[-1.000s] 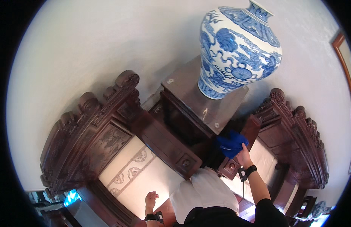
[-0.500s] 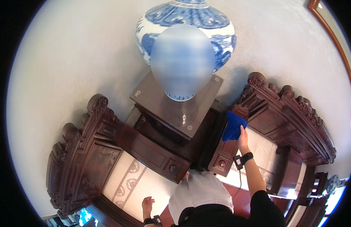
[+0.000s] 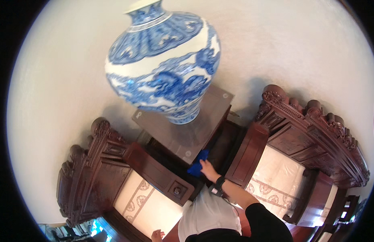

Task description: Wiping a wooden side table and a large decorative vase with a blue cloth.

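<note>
At the left stands a dark red-brown carved wooden chair with a tall scrolled back (image 3: 108,179), its seat covered by a cream cushion with a patterned band (image 3: 154,211). Over that seat, at the lower edge of the view, is the left hand (image 3: 157,235); its fingers are loosely open, with nothing visible in them. Further right, a blue-and-white wide-shouldered porcelain vase (image 3: 164,72) rests upright on a dark brown square-topped wooden stand (image 3: 195,137). At the near corner of the stand is a bright blue soft cloth (image 3: 198,163), gripped by the fingers of the right hand (image 3: 210,170). Whether the cloth presses on the side of the stand or on the dark wooden bench (image 3: 228,139) below cannot be told. Rightmost is a matching dark red-brown carved chair with a broad flat armrest (image 3: 248,155).

Progress: judged to be under way, as the cloth is in hand and lies up against the furniture. The condition of the surfaces cannot be read, so neither the finished portion nor the remainder can be certified.

Change from half a second earlier: the cloth and right hand have left the right chair's armrest for the stand's near corner; the left hand sits lower in view, and the camera angle has shifted
</note>
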{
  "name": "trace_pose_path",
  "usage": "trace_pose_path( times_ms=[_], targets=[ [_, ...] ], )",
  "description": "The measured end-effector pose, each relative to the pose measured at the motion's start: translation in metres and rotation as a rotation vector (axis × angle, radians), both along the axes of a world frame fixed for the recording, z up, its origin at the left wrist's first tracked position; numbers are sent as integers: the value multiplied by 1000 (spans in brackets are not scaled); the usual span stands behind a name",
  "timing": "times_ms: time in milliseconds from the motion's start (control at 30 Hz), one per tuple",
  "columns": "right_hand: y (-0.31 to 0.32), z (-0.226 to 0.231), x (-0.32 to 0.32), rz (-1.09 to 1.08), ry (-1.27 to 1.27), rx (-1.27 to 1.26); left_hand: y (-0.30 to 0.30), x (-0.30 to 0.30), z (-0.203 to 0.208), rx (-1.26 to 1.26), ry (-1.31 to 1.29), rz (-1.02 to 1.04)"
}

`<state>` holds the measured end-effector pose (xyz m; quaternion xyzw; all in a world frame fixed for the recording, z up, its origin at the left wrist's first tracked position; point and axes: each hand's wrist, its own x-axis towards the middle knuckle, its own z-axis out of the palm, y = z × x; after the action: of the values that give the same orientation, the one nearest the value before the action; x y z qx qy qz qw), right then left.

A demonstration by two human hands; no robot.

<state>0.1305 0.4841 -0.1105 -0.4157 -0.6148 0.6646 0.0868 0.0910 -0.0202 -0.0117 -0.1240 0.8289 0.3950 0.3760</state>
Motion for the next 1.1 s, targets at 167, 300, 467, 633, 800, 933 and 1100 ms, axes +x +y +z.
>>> trace_pose_path(
  times_ms=[167,300,467,633,800,933,1100],
  targets=[
    [16,15,-17,-251,-59,-48,-13,29,25,-69,49,-53],
    [77,14,-27,-351,54,62,-64,49,-6,4,60,28],
    [195,-57,-35,-443,74,130,-59,44,-17,71,-8,158],
    [288,-101,-12,-458,110,260,0,12,4,38,-44,121],
    [296,-70,-25,-625,442,-188,15,5,23,-12,-27,136],
    [262,-70,-27,-753,627,-481,24,-1,28,-26,-32,145],
    [211,11,-17,-755,460,-496,27,4,35,-27,-21,194]
  ],
)
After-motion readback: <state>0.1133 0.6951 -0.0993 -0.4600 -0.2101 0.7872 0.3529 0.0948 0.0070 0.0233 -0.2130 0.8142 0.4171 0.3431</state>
